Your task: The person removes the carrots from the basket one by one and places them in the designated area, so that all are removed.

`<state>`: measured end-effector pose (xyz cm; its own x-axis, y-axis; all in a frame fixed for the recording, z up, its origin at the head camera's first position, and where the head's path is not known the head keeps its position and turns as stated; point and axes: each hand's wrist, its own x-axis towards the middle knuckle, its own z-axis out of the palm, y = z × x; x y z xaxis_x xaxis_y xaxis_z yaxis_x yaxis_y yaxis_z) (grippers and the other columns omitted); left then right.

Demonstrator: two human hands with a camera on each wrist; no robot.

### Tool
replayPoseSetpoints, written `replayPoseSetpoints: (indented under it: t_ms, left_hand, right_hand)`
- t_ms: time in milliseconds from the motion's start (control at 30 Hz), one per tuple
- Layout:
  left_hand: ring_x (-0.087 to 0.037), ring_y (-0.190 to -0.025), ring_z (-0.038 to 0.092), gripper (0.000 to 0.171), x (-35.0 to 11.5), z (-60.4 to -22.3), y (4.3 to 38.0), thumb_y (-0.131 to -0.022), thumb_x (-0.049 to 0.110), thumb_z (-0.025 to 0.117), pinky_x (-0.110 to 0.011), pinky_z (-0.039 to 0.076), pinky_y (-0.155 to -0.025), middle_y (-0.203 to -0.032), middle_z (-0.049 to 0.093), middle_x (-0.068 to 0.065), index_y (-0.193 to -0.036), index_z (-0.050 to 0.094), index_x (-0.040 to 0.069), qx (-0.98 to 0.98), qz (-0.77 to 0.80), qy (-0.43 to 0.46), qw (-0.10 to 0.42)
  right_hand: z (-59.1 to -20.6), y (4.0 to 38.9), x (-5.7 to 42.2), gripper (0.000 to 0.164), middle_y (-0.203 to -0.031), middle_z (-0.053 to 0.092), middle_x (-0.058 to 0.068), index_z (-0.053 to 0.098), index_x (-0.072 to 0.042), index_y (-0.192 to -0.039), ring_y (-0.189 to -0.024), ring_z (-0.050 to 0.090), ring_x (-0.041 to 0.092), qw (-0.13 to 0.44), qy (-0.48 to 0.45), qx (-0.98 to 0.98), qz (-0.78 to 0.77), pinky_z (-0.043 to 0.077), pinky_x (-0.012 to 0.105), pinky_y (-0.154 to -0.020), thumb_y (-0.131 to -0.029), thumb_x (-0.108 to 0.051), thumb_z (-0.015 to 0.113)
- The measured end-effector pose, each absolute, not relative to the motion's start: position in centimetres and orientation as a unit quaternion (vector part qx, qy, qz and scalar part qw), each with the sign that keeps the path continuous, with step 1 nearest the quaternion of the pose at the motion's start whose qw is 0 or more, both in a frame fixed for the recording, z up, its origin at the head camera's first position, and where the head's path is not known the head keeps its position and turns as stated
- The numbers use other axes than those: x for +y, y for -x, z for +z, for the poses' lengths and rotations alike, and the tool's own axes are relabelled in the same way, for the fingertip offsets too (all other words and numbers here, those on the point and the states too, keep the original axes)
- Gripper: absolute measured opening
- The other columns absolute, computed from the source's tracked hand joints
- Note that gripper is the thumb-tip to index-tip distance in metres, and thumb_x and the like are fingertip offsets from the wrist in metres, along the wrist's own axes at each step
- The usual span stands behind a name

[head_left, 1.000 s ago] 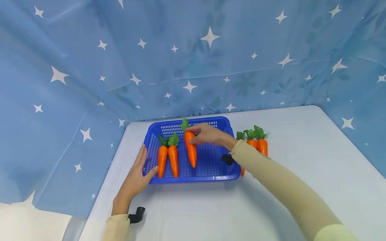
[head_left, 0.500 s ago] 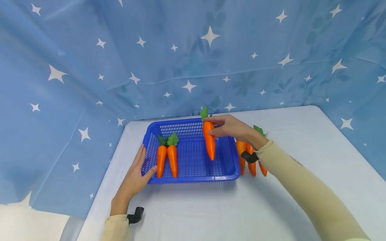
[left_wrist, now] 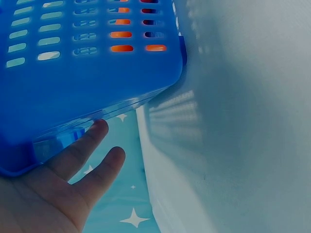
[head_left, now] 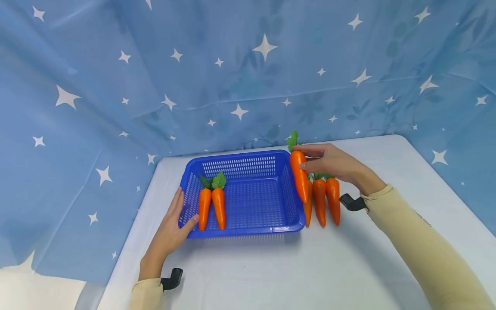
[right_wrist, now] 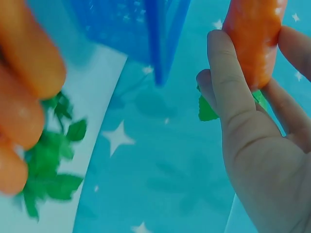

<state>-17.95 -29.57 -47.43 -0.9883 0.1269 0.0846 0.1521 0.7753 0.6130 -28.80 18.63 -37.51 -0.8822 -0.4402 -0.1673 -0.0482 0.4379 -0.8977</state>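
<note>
My right hand (head_left: 336, 162) pinches an orange carrot (head_left: 298, 174) near its leafy top, above the right rim of the blue basket. In the right wrist view, fingers and thumb close on opposite sides of that carrot (right_wrist: 255, 41). At the basket's left front corner rests my left hand (head_left: 170, 230), its fingers extended along the outer wall and its thumb at the front rim. The left wrist view shows those straight fingers beside the slotted basket (left_wrist: 97, 73). Two carrots (head_left: 211, 209) lie side by side in the basket's left part.
Outside the basket's right wall, three more carrots (head_left: 320, 202) lie in a row on the white table (head_left: 248, 275), tips toward the front. A blue star-patterned cloth (head_left: 217, 86) hangs behind the table and along its left side.
My right hand has carried the carrot from inside the basket rightward, to over its right rim. More of the carrots on the right now shows. My left hand keeps its place at the basket.
</note>
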Motion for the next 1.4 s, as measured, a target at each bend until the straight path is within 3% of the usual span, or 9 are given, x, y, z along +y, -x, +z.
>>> replayPoseSetpoints:
  t_ms: [200,400,700,1100,1400]
  left_hand:
    - [-0.047,-0.161,0.014,0.093,-29.4,-47.3,18.1,-0.106,0.044,0.060,-0.074,0.023,-0.118,-0.180,0.002,-0.012,-0.173,0.008,0.008,-0.944,-0.322,0.074,0.017]
    - [-0.047,-0.161,0.015,0.093,-29.6,-47.3,17.9,-0.105,0.043,0.061,-0.076,0.023,-0.118,-0.180,0.003,-0.013,-0.173,0.007,0.008,-0.943,-0.323,0.076,0.021]
    - [-0.046,-0.161,0.014,0.093,-29.6,-47.3,18.0,-0.105,0.044,0.060,-0.075,0.022,-0.118,-0.180,0.003,-0.013,-0.173,0.007,0.010,-0.943,-0.323,0.075,0.019]
    - [-0.046,-0.161,0.014,0.093,-29.6,-47.2,18.1,-0.105,0.044,0.060,-0.075,0.021,-0.119,-0.180,0.003,-0.013,-0.173,0.007,0.011,-0.944,-0.321,0.070,0.019]
    - [-0.045,-0.161,0.014,0.092,-29.4,-47.4,18.1,-0.105,0.046,0.058,-0.074,0.022,-0.119,-0.180,0.002,-0.011,-0.173,0.008,0.010,-0.943,-0.324,0.068,0.021]
  right_hand:
    - [-38.8,28.2,21.9,0.071,-0.163,0.048,0.017,0.047,-0.016,-0.164,-0.141,0.054,0.040,0.195,0.133,0.818,-0.524,0.045,0.065,-0.113,-0.099,-0.021,0.074]
    - [-40.7,27.7,24.5,0.075,-0.163,0.047,0.019,0.045,-0.016,-0.165,-0.148,0.044,0.045,0.201,0.114,0.823,-0.520,0.041,0.069,-0.114,-0.097,-0.024,0.075]
    - [-43.4,26.3,28.9,0.071,-0.164,0.042,0.028,0.042,-0.006,-0.165,-0.142,0.050,0.049,0.188,0.109,0.837,-0.502,0.051,0.059,-0.108,-0.103,-0.023,0.070]
    - [-46.4,27.0,30.8,0.067,-0.161,0.039,0.037,0.041,0.004,-0.162,-0.137,0.052,0.052,0.186,0.089,0.850,-0.485,0.060,0.046,-0.099,-0.103,-0.014,0.067]
    - [-47.2,27.5,31.2,0.068,-0.162,0.034,0.039,0.040,0.006,-0.161,-0.137,0.050,0.054,0.190,0.077,0.866,-0.457,0.057,0.053,-0.102,-0.103,-0.015,0.068]
